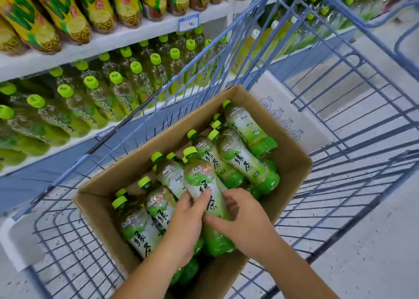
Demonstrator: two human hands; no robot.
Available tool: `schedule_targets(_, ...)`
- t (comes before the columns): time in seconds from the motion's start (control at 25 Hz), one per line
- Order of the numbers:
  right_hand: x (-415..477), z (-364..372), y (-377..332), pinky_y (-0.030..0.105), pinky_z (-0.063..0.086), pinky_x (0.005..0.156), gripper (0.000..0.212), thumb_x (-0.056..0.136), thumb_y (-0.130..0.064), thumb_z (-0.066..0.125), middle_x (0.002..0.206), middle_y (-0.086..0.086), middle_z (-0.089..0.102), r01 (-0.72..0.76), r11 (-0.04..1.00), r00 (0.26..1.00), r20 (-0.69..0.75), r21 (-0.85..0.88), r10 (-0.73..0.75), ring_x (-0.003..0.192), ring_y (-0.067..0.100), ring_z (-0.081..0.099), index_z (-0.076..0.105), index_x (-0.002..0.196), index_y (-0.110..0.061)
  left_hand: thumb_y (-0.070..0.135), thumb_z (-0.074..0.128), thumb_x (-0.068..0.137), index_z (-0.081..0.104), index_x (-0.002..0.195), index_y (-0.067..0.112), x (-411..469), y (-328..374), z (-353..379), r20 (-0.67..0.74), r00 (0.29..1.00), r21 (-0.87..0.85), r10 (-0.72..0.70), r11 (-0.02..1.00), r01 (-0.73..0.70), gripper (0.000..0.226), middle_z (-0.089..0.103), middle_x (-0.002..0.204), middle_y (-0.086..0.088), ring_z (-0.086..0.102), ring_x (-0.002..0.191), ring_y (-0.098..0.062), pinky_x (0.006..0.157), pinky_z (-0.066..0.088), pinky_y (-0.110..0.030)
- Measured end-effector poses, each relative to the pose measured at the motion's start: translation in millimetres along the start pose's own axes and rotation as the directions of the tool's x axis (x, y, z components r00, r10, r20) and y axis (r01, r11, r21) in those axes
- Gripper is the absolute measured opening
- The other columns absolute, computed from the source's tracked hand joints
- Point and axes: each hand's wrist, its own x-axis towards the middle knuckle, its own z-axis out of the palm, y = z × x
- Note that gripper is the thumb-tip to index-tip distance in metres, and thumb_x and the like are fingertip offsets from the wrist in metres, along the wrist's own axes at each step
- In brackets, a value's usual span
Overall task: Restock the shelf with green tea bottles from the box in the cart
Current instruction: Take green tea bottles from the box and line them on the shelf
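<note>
Fingers (pixel 229 199) of the right hand (pixel 246 221) and left hand (pixel 186 221) curl round one green tea bottle (pixel 201 178) (cap pointing far), lying atop others in the cardboard box (pixel 292 162) inside the blue cart (pixel 340 108), right of the stocked shelf (pixel 118 41).

Left of the left hand (pixel 186 221) the cart's wire side (pixel 158 90) stands before the shelf (pixel 113 40); ahead, bottles (pixel 240 160) crowd the box (pixel 294 162); its top is open

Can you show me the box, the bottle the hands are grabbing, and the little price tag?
cardboard box (pixel 292 151): head view, bare inside of its right wall.
held bottle (pixel 199 176): head view, upper part of its label.
price tag (pixel 188 23): head view, its middle.
</note>
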Motion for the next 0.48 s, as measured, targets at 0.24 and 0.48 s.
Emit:
schedule_targets(0.24,64,-68,26,0.038,0.048,0.097,0.048,0.091,-0.038,0.066,0.126,0.006,0.060,-0.131,0.886,0.969,-0.245,-0.444,0.020,0.114,0.025,0.058,0.056,0.132,-0.015,0.034,0.059,0.098,0.066,0.120,0.033,-2,20,-41,0.019,0.997,0.030,0.076,0.997,-0.077,0.023,0.078,0.108,0.006,0.076,0.097,-0.017,0.088,0.058,-0.043)
schedule_targets(0.48,98,-66,16,0.036,0.050,0.072,0.055,0.082,-0.052,0.072,0.097,0.006,0.063,-0.184,0.742,0.980,-0.179,-0.644,0.088,0.090,0.029,0.063,0.049,0.112,-0.011,0.030,0.057,0.100,0.062,0.125,0.030,-16,19,-67,0.001,0.987,0.076,0.159,0.984,-0.159,0.026,0.077,0.112,0.005,0.075,0.100,-0.018,0.092,0.057,-0.048)
